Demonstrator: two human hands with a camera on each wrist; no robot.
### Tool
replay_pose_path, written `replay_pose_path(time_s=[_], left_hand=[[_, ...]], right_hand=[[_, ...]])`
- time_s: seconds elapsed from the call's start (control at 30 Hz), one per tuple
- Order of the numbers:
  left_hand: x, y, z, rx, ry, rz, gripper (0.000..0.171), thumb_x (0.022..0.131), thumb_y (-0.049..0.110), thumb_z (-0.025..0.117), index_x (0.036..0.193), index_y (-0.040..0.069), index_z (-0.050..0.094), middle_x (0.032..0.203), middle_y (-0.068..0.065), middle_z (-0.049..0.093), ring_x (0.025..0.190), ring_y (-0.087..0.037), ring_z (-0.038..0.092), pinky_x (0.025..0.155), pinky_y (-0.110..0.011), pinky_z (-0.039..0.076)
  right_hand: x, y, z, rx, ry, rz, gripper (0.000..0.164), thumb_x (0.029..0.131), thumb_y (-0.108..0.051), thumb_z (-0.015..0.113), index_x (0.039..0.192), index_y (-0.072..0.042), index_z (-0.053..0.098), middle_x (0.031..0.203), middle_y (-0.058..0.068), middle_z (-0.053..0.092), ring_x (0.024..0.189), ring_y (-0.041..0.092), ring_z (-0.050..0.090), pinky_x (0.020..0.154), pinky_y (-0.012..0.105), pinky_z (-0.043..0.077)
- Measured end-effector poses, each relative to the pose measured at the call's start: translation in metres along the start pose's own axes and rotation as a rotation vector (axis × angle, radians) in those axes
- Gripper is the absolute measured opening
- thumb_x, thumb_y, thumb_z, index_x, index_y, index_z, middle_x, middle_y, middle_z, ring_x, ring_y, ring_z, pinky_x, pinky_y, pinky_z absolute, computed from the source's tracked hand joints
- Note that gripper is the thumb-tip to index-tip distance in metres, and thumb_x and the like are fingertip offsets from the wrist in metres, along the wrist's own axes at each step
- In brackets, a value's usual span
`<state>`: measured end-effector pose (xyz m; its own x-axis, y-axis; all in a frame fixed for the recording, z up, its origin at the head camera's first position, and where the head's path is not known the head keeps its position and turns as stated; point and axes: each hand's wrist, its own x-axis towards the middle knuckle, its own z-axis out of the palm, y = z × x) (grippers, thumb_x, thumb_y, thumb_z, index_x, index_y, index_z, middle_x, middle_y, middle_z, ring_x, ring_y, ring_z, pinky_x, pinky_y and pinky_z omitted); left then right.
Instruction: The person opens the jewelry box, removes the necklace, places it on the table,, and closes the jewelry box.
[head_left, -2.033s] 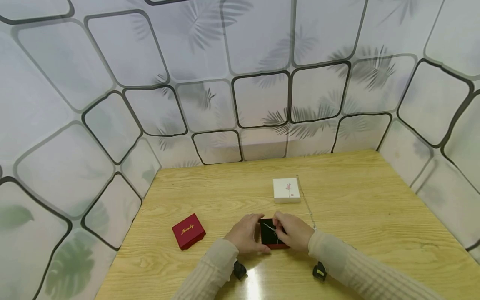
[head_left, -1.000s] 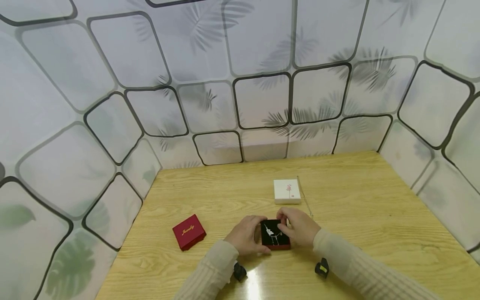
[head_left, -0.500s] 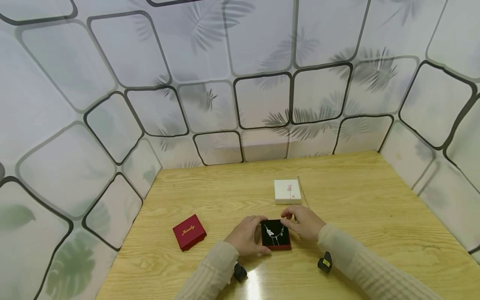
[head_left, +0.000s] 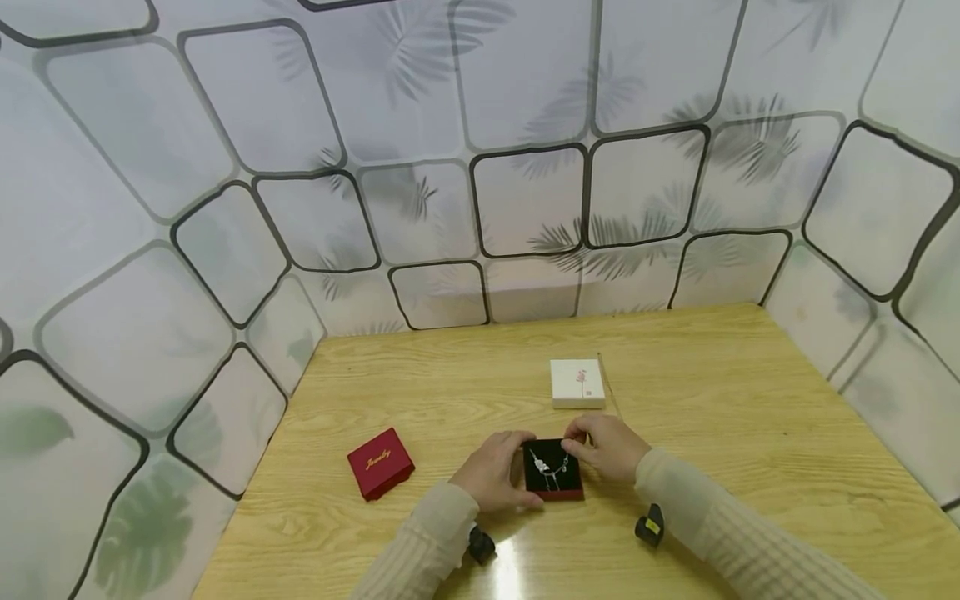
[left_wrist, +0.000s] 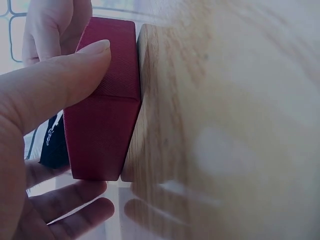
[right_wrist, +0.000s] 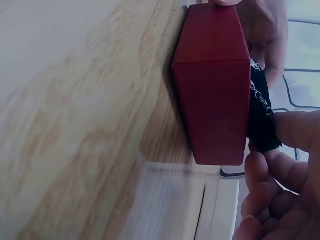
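The head camera looks forward and down from above the near side of the wooden tabletop (head_left: 442, 375); its coverage, the widest and most distant, includes both far corners and the patterned backdrop (head_left: 525, 204) beyond. The left wrist camera (head_left: 481, 546) sits low and close at the near-left corner of the open red box (head_left: 557, 495), facing the far side, its picture rotated so the tabletop lies at right. The right wrist camera (head_left: 649, 526) mirrors this from the near-right corner, tabletop at left. Both wrist views share the box's near wall; all three share the black insert (head_left: 537, 482), left hand (head_left: 491, 475) and right hand (head_left: 609, 448).
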<state>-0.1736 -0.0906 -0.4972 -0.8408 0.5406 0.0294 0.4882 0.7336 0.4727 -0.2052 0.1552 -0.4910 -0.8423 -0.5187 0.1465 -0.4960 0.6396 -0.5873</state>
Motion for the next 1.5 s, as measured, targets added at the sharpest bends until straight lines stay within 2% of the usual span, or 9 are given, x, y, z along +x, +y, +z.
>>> replay_pose_path(time_s=[0.13, 0.43, 0.6, 0.83, 0.93, 1.07, 1.2, 1.37, 1.5], left_hand=[[0.000, 0.000, 0.001, 0.006, -0.010, -0.022, 0.098, 0.070, 0.056, 0.079, 0.145, 0.010, 0.037, 0.142, -0.005, 0.045, 0.129, -0.021, 0.043, 0.105, -0.038, 0.039], [0.001, -0.001, 0.001, -0.010, -0.019, -0.031, 0.102, 0.069, 0.054, 0.082, 0.146, 0.007, 0.035, 0.143, -0.006, 0.045, 0.130, -0.021, 0.044, 0.107, -0.037, 0.037], [0.002, -0.002, 0.001, -0.058, -0.009, -0.032, 0.099, 0.066, 0.050, 0.085, 0.144, 0.012, 0.038, 0.138, -0.003, 0.050, 0.127, -0.018, 0.046, 0.106, -0.035, 0.038], [0.002, -0.004, 0.001, -0.146, 0.014, -0.096, 0.094, 0.069, 0.061, 0.077, 0.145, 0.020, 0.039, 0.142, 0.001, 0.048, 0.130, -0.017, 0.043, 0.107, -0.040, 0.037], [0.002, -0.004, 0.000, -0.179, 0.044, -0.096, 0.086, 0.074, 0.064, 0.070, 0.144, 0.024, 0.041, 0.140, 0.005, 0.049, 0.130, -0.016, 0.043, 0.106, -0.040, 0.037], [0.002, -0.004, -0.003, -0.233, 0.106, -0.059, 0.071, 0.083, 0.061, 0.063, 0.140, 0.020, 0.048, 0.134, 0.004, 0.054, 0.126, -0.016, 0.048, 0.105, -0.040, 0.039], [0.003, -0.001, -0.005, -0.314, 0.194, -0.021, 0.054, 0.091, 0.051, 0.059, 0.130, 0.013, 0.057, 0.124, 0.000, 0.060, 0.118, -0.017, 0.054, 0.100, -0.040, 0.044], [0.006, 0.001, -0.003, -0.378, 0.313, 0.034, 0.036, 0.096, 0.037, 0.059, 0.117, 0.008, 0.064, 0.108, -0.002, 0.066, 0.103, -0.016, 0.061, 0.090, -0.039, 0.050], [0.008, 0.003, -0.002, -0.453, 0.354, 0.042, 0.028, 0.097, 0.028, 0.058, 0.110, 0.005, 0.067, 0.098, -0.003, 0.067, 0.092, -0.014, 0.062, 0.082, -0.033, 0.052]], right_hand=[[0.000, -0.002, -0.001, 0.021, -0.016, 0.006, 0.007, 0.095, -0.029, 0.062, 0.091, -0.023, 0.065, 0.077, -0.016, 0.056, 0.065, 0.004, 0.047, 0.058, 0.023, 0.042], [-0.001, -0.008, -0.007, 0.085, -0.013, 0.025, 0.012, 0.097, -0.030, 0.058, 0.094, -0.020, 0.065, 0.077, -0.013, 0.057, 0.066, 0.007, 0.048, 0.058, 0.024, 0.043], [0.000, -0.010, -0.012, 0.110, -0.005, 0.020, 0.016, 0.098, -0.031, 0.057, 0.097, -0.017, 0.065, 0.078, -0.011, 0.057, 0.067, 0.008, 0.049, 0.059, 0.025, 0.044], [0.002, -0.009, -0.018, 0.120, -0.002, 0.012, 0.022, 0.098, -0.037, 0.054, 0.100, -0.017, 0.064, 0.080, -0.010, 0.058, 0.068, 0.009, 0.050, 0.059, 0.025, 0.045], [0.003, -0.008, -0.021, 0.125, 0.011, 0.011, 0.022, 0.098, -0.038, 0.054, 0.099, -0.018, 0.064, 0.080, -0.010, 0.057, 0.069, 0.010, 0.050, 0.059, 0.025, 0.045], [0.004, -0.009, -0.025, 0.134, 0.035, 0.015, 0.022, 0.098, -0.037, 0.055, 0.097, -0.018, 0.064, 0.079, -0.009, 0.057, 0.068, 0.011, 0.049, 0.059, 0.026, 0.044], [0.005, -0.012, -0.030, 0.138, 0.054, 0.011, 0.020, 0.098, -0.036, 0.055, 0.094, -0.018, 0.063, 0.076, -0.009, 0.055, 0.066, 0.012, 0.048, 0.056, 0.026, 0.043], [0.006, -0.016, -0.035, 0.162, 0.064, 0.014, 0.019, 0.098, -0.036, 0.055, 0.097, -0.018, 0.063, 0.075, -0.007, 0.055, 0.064, 0.012, 0.048, 0.053, 0.026, 0.043], [0.007, -0.017, -0.037, 0.167, 0.067, 0.005, 0.019, 0.098, -0.035, 0.055, 0.098, -0.018, 0.064, 0.076, -0.007, 0.055, 0.064, 0.013, 0.048, 0.052, 0.026, 0.043]])
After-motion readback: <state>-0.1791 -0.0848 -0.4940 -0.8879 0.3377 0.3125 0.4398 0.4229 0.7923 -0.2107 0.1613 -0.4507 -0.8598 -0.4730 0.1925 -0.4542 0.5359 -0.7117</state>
